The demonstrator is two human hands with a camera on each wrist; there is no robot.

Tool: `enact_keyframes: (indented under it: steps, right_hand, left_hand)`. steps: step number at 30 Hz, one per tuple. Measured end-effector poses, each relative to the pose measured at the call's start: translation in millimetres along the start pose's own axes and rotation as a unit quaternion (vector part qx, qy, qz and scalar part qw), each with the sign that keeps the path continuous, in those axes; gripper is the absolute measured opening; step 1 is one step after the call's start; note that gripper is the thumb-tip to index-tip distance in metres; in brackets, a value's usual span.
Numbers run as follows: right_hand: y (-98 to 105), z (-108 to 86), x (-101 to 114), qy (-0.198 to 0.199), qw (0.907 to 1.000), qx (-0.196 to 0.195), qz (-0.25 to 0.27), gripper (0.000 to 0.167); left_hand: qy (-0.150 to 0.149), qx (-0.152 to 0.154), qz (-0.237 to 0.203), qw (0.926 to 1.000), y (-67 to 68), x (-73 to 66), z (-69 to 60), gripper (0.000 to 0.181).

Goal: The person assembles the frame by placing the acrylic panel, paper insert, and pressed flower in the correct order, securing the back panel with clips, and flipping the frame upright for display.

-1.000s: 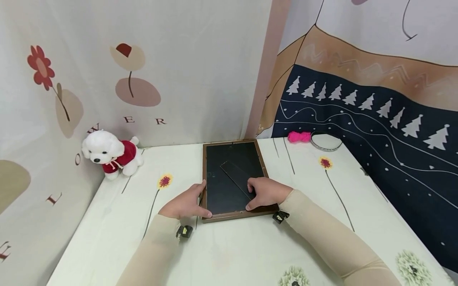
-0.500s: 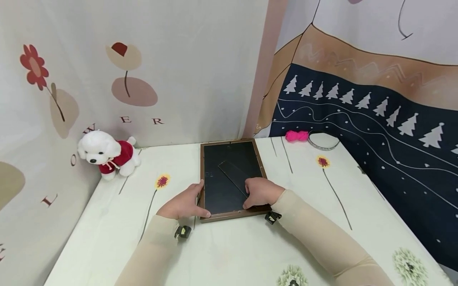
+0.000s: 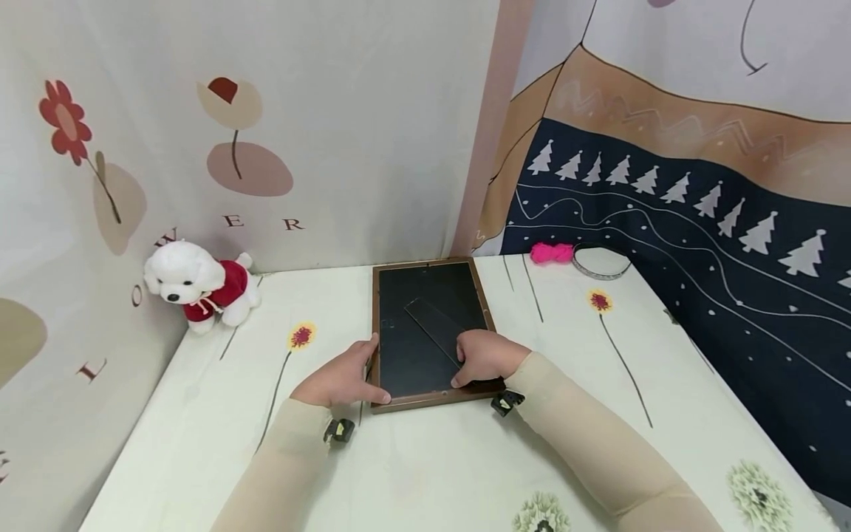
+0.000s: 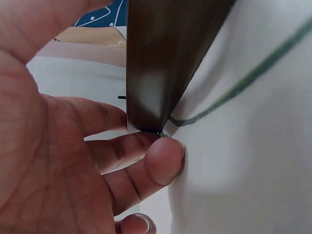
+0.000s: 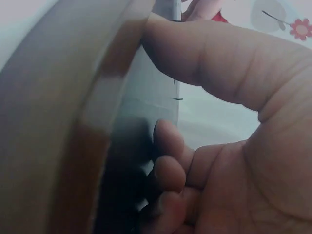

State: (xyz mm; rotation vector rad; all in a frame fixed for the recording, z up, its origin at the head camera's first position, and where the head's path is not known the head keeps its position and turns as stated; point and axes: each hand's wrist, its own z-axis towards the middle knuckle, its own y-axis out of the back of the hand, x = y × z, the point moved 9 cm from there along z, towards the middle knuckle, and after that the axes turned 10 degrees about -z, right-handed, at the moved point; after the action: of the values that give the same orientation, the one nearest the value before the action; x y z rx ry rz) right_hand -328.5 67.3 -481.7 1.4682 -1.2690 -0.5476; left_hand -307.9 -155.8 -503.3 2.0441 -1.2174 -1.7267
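Observation:
A brown picture frame lies on its face with its black backing board upward. A narrow black stand leg slants across the board. My left hand grips the near-left corner, thumb on the near rim. In the left wrist view, the fingertips touch the side of the frame low by the cloth. My right hand rests on the near-right part, fingers bent against the backing. The right wrist view shows its thumb by the rim; whether the fingers pinch anything is unclear.
A white toy dog in a red top sits at the back left. A pink bundle and a grey ring-shaped band lie at the back right. Printed curtains border the table's back and right side.
The whole view has shifted slightly, so everything sits a little further left. Both hands keep their places on the picture frame.

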Motion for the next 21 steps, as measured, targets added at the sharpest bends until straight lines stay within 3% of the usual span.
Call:
enact_keyframes:
  steps: [7,13,17,21]
  right_hand:
    - [2,-5.7,-8,0.047,0.9980,0.006,0.042,0.010]
    - [9,-15.0,-22,0.067,0.9972,-0.013,0.031,0.019]
    - [12,-23.1,-34,0.043,0.9982,-0.039,0.015,0.022]
    - [13,-30.6,-49,-0.015,0.9974,-0.068,0.018,0.049]
  left_hand:
    - [0.008,0.003,-0.001,1.0000,-0.4,0.2,-2.2,0.122]
    - [0.002,-0.001,0.005,1.0000,0.3,0.4,1.1,0.122]
    - [0.007,-0.001,0.006,1.0000,-1.5,0.6,1.7,0.122]
    - [0.023,-0.003,0.003,0.9997,-0.7,0.2,-0.5,0.120]
